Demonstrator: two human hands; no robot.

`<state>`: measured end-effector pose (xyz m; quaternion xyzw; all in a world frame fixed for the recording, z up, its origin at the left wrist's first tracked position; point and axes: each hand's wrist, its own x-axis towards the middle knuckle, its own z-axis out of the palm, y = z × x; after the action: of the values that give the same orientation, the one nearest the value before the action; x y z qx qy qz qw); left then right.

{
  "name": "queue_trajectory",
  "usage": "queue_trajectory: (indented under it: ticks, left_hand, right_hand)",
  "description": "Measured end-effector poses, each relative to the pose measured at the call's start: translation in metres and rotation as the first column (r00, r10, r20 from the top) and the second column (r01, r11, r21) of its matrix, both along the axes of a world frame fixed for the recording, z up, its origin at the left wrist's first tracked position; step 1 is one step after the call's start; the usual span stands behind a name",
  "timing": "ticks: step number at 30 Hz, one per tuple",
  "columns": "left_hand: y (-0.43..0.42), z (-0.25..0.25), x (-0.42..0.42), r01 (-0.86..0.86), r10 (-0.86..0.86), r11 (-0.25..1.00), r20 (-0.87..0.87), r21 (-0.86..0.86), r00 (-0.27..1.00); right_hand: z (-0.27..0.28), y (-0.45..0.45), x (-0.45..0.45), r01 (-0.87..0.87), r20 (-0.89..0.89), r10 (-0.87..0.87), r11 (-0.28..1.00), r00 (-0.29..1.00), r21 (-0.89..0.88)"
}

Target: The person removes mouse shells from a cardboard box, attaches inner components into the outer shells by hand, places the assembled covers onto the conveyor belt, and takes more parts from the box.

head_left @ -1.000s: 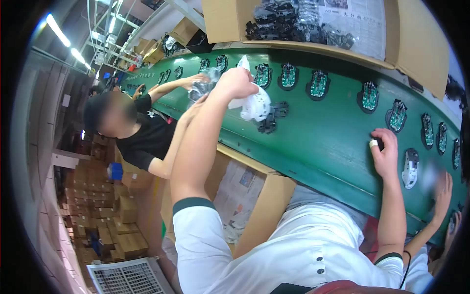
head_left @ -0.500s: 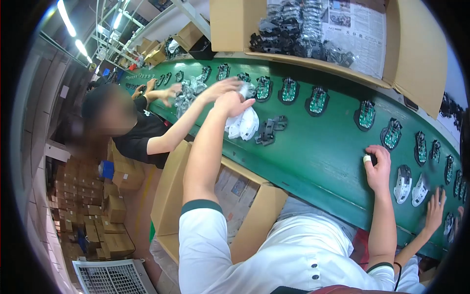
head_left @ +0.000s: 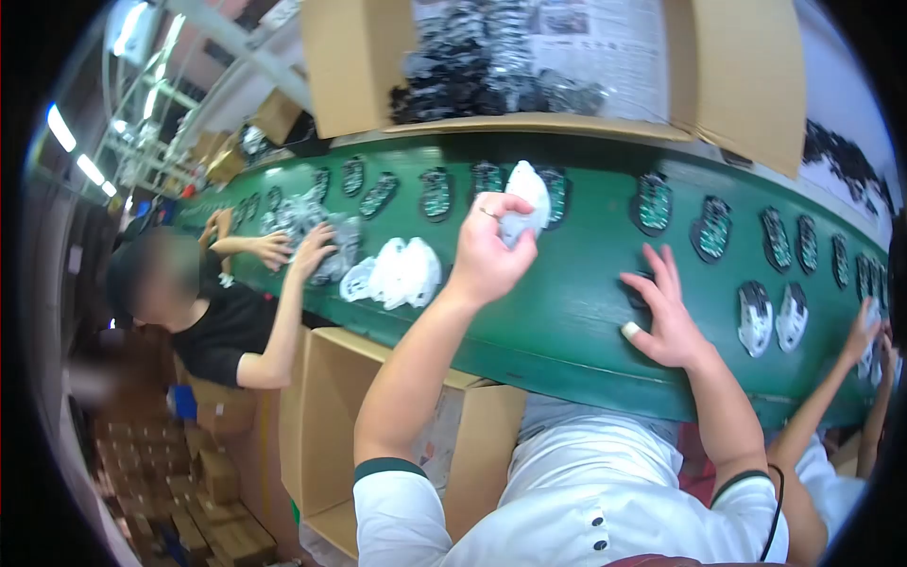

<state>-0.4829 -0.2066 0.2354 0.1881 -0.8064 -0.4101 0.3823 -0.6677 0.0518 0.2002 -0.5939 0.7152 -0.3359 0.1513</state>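
From here, at the far left, a co-worker's hands (head_left: 313,251) are over clear-bagged parts (head_left: 344,253), with loose white shells (head_left: 408,276) lying just beside them on the green worktop (head_left: 567,317). Next along, the person's left hand (head_left: 493,257) pinches a raised white shell (head_left: 526,204) between thumb and fingers, in front of the green circuit boards (head_left: 654,202). I'd judge it light, stiff, smooth enough to slip, its thin rims easily cracked or scuffed; best taken by both long sides, without squeezing hard. The right hand (head_left: 673,329) is open, fingers spread, left of two black-and-white pieces (head_left: 755,321).
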Motion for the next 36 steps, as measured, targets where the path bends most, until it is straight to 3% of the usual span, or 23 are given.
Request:
queue_trajectory:
  ticks: [1,2,4,7,8,13,15,18,21,26,29,30,32,33,34,35,36]
  left_hand:
    - [0.018,0.009,-0.011,0.062,-0.051,0.987,0.075,-0.149,0.996]
    - [0.025,-0.006,-0.024,0.154,-0.152,0.987,0.044,-0.04,0.987]
    - [0.041,-0.017,-0.045,0.305,-0.305,0.915,-0.04,0.263,0.952]
    - [0.049,-0.026,-0.047,0.25,-0.266,0.789,-0.055,0.562,0.963]
    - [0.041,-0.036,-0.045,0.191,-0.246,0.828,0.034,0.527,0.969]
    - [0.025,-0.049,-0.035,0.226,-0.242,0.788,-0.049,0.572,0.969]
    - [0.009,-0.037,-0.025,0.126,-0.255,0.925,0.342,0.358,0.905]
    - [0.014,-0.013,-0.026,0.052,-0.024,0.998,0.664,-0.022,0.747]
    - [0.031,-0.008,-0.026,0.034,0.099,0.985,0.709,-0.171,0.698]
    - [0.047,0.013,-0.025,0.351,0.039,0.884,0.796,-0.309,0.604]
    - [0.053,-0.001,-0.025,0.415,0.104,0.827,0.83,-0.378,0.548]
    - [0.057,0.005,-0.026,0.401,0.098,0.825,0.801,-0.397,0.59]
    - [0.053,-0.02,-0.027,0.27,-0.117,0.936,0.526,-0.225,0.843]
    - [0.051,-0.027,-0.029,0.238,-0.188,0.965,0.338,-0.112,0.922]
    - [0.056,-0.023,-0.03,0.232,-0.282,0.941,0.193,0.248,0.94]
    - [0.058,-0.032,-0.032,0.267,-0.319,0.757,-0.018,0.597,0.947]
    - [0.061,-0.035,-0.034,0.31,-0.291,0.678,-0.144,0.666,0.946]
  right_hand:
    - [0.003,-0.003,0.002,-0.019,0.05,0.02,1.0,0.999,-0.02]
    - [0.003,-0.005,-0.002,-0.045,0.102,0.049,0.998,0.994,-0.047]
    - [0.003,-0.002,-0.015,-0.125,0.018,0.125,0.991,0.992,0.045]
    - [-0.001,0.007,-0.019,-0.142,-0.041,0.144,0.989,0.989,0.051]
    - [-0.001,0.01,-0.02,-0.115,-0.047,0.118,0.992,0.992,0.052]
    - [0.007,0.002,-0.011,0.161,-0.149,-0.146,0.983,0.978,0.094]
    - [0.023,-0.003,-0.007,0.213,-0.187,-0.174,0.954,0.967,0.211]
    - [0.026,0.0,-0.008,0.199,-0.226,-0.148,0.955,0.963,0.222]
    - [0.028,0.002,-0.011,0.198,-0.21,-0.145,0.947,0.967,0.254]
    - [0.017,0.006,-0.007,0.144,-0.293,-0.096,0.979,0.951,0.147]
    - [0.014,0.008,-0.015,0.102,-0.267,-0.058,0.982,0.962,0.156]
    - [0.012,0.007,-0.017,0.1,-0.212,-0.07,0.986,0.975,0.134]
    - [0.008,0.005,-0.02,0.102,-0.101,-0.094,0.991,0.99,0.082]
    - [-0.002,0.001,-0.02,0.123,0.216,-0.123,0.992,0.969,0.013]
    - [-0.016,-0.003,-0.016,0.168,0.515,-0.119,0.984,0.849,-0.05]
    - [-0.026,-0.005,-0.015,0.234,0.758,-0.075,0.967,0.648,-0.105]
    - [-0.021,-0.008,-0.014,0.211,0.879,0.009,0.969,0.478,-0.125]
